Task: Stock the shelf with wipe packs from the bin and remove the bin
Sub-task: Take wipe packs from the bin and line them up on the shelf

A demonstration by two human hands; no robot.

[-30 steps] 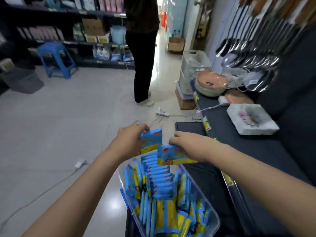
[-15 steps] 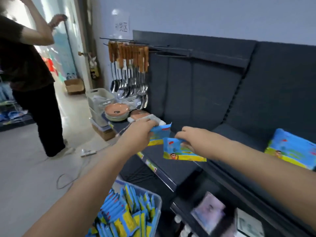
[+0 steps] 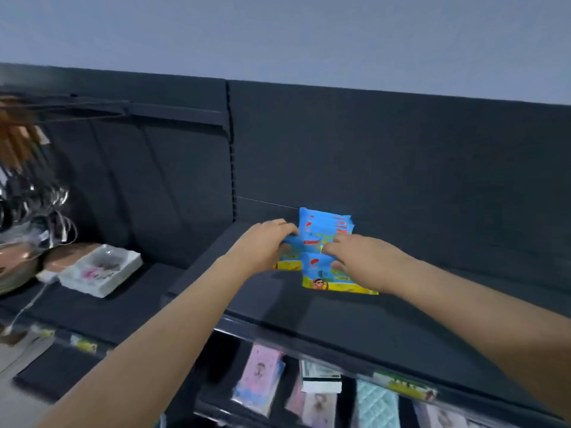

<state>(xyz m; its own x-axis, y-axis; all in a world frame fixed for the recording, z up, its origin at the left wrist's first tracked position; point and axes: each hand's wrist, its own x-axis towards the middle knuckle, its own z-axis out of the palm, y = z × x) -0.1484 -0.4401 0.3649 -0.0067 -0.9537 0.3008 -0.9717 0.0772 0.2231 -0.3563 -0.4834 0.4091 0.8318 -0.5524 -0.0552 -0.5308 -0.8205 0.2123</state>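
Both hands have pushed forward since half a second ago. Back then they held the packs out in mid-air, now they're down on the shelf [image 3: 355,319], and the view has swung right, so the hanging ladles [image 3: 34,199] got shoved to the left edge.

Biggest thing in shot is the dark back panel [image 3: 401,156] under a pale wall [image 3: 278,32]. The dark shelf runs across below it, with a label strip [image 3: 404,387] on its front edge and some blurry packaged goods [image 3: 259,381] on the level underneath. Off to the left, a lower deck carries a white square tray [image 3: 102,270] with brownish plates [image 3: 18,264] just beside it, all pretty smeared by motion.

Now the hands. Left hand [image 3: 265,245] has its fingers curled over the top edge of a blue and yellow wipe pack [image 3: 287,261], gripping it low on the shelf. Right hand [image 3: 364,261] grips a second pack [image 3: 333,278], the one with a cartoon face along the yellow bottom band, fingers curled on top of it. Can't make out the thumb. That second pack lies just in front of the first and to its right, overlapping it.

Behind both, a small stack [image 3: 327,225] of the same packs sits close to the back panel, right at the fingertips of both hands.
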